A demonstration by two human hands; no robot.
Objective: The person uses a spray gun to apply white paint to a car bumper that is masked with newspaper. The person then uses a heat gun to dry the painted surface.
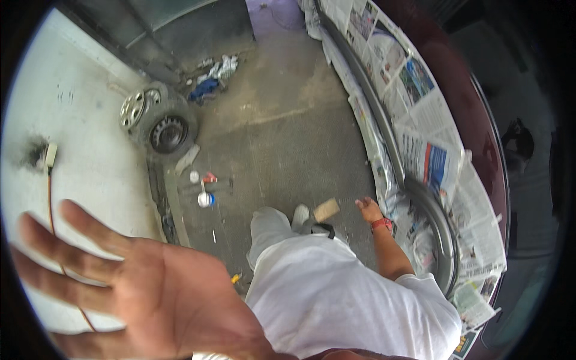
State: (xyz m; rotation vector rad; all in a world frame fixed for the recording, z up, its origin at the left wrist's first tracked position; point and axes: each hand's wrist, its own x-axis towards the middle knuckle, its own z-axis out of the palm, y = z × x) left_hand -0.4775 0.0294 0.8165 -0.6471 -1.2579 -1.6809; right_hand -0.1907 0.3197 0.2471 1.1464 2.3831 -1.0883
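Note:
My left hand [174, 294] is raised large at the lower left, palm toward the view, open with its fingers spread and nothing in them. My right hand [369, 210] is beside the car, next to the grey wheel-arch trim [435, 225]. Its fingers are loosely bent and slightly apart, and I see nothing in them. A red watch [381, 225] is on that wrist. Newspaper sheets [423, 159] cover the dark red car body [474, 102] around the grey trim. On the floor near my shoe lies a tan block [326, 210].
Two wheels [170, 133] lean by the white wall [90, 132] at the left. A white and blue can [206, 199] stands nearer on the floor. Further back lie a blue cloth [204, 89] and crumpled paper [227, 67]. An orange cable [50, 198] hangs down the wall.

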